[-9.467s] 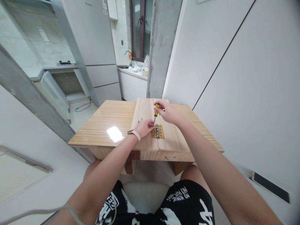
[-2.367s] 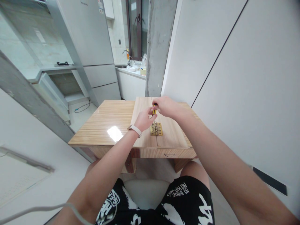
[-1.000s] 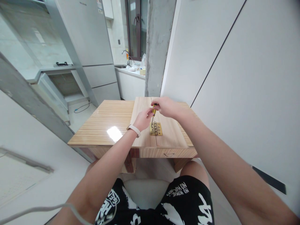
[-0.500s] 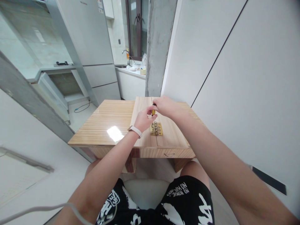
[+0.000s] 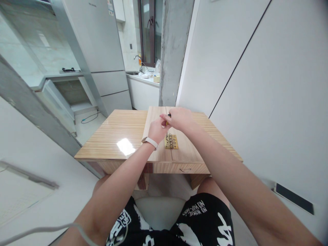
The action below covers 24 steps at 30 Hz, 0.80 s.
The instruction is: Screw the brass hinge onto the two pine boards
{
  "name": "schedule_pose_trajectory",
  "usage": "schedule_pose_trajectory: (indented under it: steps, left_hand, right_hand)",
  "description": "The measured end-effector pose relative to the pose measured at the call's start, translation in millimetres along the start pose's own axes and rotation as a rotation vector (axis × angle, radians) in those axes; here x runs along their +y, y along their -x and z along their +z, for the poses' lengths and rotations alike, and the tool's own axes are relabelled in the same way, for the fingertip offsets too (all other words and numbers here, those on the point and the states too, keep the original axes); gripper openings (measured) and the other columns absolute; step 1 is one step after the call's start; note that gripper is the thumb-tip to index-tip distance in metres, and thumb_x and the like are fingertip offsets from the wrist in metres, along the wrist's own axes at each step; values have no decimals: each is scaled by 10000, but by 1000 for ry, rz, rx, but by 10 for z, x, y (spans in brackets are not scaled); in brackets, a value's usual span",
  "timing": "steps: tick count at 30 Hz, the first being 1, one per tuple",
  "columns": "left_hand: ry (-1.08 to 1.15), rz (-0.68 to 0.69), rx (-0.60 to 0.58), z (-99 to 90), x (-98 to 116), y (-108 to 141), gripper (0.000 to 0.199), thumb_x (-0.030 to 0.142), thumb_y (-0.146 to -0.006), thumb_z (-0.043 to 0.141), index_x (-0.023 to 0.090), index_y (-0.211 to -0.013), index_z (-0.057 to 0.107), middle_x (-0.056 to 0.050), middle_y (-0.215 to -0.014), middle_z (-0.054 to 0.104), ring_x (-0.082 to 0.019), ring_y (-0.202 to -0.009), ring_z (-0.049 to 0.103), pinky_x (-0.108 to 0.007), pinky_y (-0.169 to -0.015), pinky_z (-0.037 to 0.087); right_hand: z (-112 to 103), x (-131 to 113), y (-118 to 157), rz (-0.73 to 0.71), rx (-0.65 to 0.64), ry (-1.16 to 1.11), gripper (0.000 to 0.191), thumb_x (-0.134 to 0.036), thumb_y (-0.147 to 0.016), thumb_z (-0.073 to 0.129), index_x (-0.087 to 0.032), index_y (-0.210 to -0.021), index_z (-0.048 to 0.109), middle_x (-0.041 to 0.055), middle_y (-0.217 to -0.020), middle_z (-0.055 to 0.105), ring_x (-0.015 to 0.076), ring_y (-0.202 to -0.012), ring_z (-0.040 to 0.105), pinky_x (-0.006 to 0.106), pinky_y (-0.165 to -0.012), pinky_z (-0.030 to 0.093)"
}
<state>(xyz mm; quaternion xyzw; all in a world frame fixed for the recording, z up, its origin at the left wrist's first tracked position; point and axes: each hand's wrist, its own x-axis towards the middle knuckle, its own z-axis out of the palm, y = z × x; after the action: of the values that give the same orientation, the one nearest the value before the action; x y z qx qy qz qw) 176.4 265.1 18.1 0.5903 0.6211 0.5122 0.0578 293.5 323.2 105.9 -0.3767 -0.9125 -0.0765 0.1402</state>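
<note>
A brass hinge (image 5: 171, 141) lies across the seam between two pale boards (image 5: 160, 150) on the wooden table. Above its left part stands a screwdriver (image 5: 168, 120) with a yellow and black handle, its thin shaft pointing down to the hinge. My right hand (image 5: 180, 119) is closed round the top of the handle. From the left, my left hand (image 5: 158, 130), with a white-banded watch on the wrist, has its fingers closed at the lower handle. The fingers hide most of the handle, and the tip is too small to make out.
The striped table top (image 5: 110, 136) extends left of the boards, with a drawer front (image 5: 179, 167) along the near edge. A white wall (image 5: 269, 85) rises close on the right. Behind are a concrete pillar (image 5: 174, 51), a fridge (image 5: 94, 37) and a sink counter (image 5: 146, 79).
My right hand has turned and come slightly lower over the handle, covering more of it. The fingers of my left hand have shifted around the screwdriver. The hinge stays put.
</note>
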Motion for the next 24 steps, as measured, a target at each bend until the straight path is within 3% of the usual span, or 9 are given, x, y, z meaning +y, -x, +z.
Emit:
schedule_pose_trajectory:
  steps: [4,8,14,24]
  left_hand:
    - [11,21,-26,14,-84,0,104,250,-930,643,188,-952,724,-71,-894,776,-213,-830,717,-319,-753,530]
    - [69,16,-74,16,-138,-4,143,233,-954,610,194,-1051,707,-90,-996,779,-237,-924,728,-334,-793,553]
    - [105,17,-128,1,-149,-19,176,209,-973,572,185,-1110,680,-107,-1042,770,-248,-1001,723,-360,-859,563]
    - [82,-8,-137,-13,-87,36,159,265,-981,554,190,-1059,671,-82,-966,763,-202,-863,722,-312,-759,563]
  right_hand:
    - [-83,100,21,-186,-17,-156,293,-389,-999,570,-210,-1198,689,116,-1169,733,247,-1029,664,331,-866,465]
    - [-120,167,9,-276,-66,-239,299,-156,-948,587,-221,-1220,694,90,-1198,736,223,-1053,665,310,-889,464]
    - [-115,164,-39,-285,-60,-235,289,-110,-931,575,-205,-1148,742,80,-1106,765,203,-982,680,283,-830,456]
    - [-174,138,-61,-275,-114,-69,213,-182,-972,551,-172,-1048,750,103,-1004,764,211,-908,682,281,-760,415]
